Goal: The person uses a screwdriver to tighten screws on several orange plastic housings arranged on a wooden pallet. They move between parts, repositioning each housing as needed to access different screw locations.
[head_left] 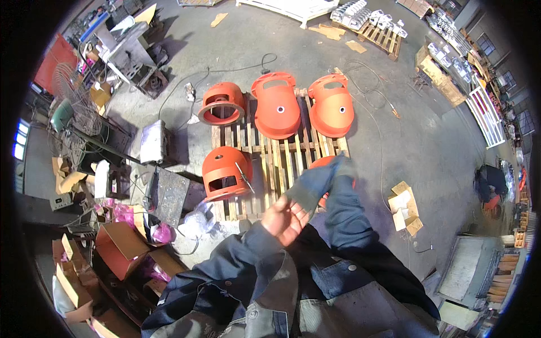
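Note:
My bare left hand (286, 221) is in front of my body, palm partly turned up and fingers curled. Its fingertips meet a dark grey-blue piece of fabric (311, 187), which looks like a glove or cloth. My right arm (349, 214) reaches forward in a dark blue sleeve. At its end the same fabric covers my right hand, so those fingers are hidden. Just beyond, an orange casting (322, 161) is mostly covered by my right arm. Another orange casting (227, 173) with a rectangular opening sits to the left, a thin metal rod (245, 178) leaning against it.
A wooden pallet (287, 163) bears the castings, including a far-left one (222, 104), a middle one (278, 112) and a right one (331, 112). Cardboard boxes (121, 250) crowd the left. An opened carton (404, 208) and hoses (375, 127) lie on the right floor.

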The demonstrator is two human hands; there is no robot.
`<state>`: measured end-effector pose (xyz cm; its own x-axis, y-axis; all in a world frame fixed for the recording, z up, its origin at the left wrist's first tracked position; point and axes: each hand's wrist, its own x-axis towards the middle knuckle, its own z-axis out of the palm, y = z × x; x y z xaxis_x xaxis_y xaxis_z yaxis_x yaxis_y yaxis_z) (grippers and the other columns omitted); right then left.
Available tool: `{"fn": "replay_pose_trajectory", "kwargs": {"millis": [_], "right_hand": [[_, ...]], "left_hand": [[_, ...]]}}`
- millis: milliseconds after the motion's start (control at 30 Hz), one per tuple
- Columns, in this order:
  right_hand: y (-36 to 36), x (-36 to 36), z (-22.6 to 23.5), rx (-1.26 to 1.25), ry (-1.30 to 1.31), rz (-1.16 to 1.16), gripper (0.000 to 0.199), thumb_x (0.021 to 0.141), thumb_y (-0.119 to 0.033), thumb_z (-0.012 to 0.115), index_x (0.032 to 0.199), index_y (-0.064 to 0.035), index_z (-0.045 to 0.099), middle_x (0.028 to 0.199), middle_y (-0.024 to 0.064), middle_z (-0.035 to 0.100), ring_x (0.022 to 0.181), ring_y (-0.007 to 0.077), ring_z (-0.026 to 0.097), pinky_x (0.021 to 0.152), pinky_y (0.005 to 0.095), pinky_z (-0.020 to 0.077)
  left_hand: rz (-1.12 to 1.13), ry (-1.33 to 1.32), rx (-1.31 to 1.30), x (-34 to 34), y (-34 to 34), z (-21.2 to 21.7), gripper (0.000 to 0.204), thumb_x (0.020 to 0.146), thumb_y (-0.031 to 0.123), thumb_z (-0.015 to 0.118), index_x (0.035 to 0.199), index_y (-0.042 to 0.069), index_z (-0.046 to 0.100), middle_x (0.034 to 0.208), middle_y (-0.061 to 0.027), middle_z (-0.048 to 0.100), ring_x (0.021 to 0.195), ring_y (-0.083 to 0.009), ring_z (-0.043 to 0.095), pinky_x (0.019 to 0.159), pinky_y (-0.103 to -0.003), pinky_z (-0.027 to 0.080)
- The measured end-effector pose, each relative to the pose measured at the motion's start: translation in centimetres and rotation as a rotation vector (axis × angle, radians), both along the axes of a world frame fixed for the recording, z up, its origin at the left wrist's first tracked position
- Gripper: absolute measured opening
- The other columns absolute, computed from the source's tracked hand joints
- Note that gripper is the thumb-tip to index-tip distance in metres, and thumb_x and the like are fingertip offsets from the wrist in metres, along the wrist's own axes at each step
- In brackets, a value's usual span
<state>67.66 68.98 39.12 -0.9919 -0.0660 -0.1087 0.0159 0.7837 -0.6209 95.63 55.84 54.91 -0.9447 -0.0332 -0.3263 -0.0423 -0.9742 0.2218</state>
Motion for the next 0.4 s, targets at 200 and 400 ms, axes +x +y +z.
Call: {"fn": "replay_pose_trajectory", "kwargs": {"millis": [200,400], "right_hand": [[14.3,-5.0,5.5,-0.760,0.022,-0.103,0.032,0.108,-0.027,0.063,0.089,-0.0029,0.073,0.074,0.0093,0.069,0.064,0.0176,0.066,0.060,0.0361,0.0541],[20.5,1.4,5.5,-0.895,-0.324,-0.245,0.028,0.105,-0.025,0.069,0.085,-0.0065,0.068,0.074,0.0043,0.066,0.062,0.0127,0.061,0.058,0.0307,0.0507]], "left_hand": [[0.091,0.231,-0.016,1.7,-2.2,11.0,0.101,0.096,0.087,0.038,0.168,0.017,0.033,0.175,-0.0143,0.030,0.161,-0.0384,0.029,0.128,-0.060,0.027],[0.516,0.366,-0.971,4.8,-5.7,23.5,0.087,0.095,0.066,0.062,0.146,-0.004,0.050,0.139,-0.0275,0.064,0.116,-0.0413,0.067,0.113,-0.054,0.048]]}}
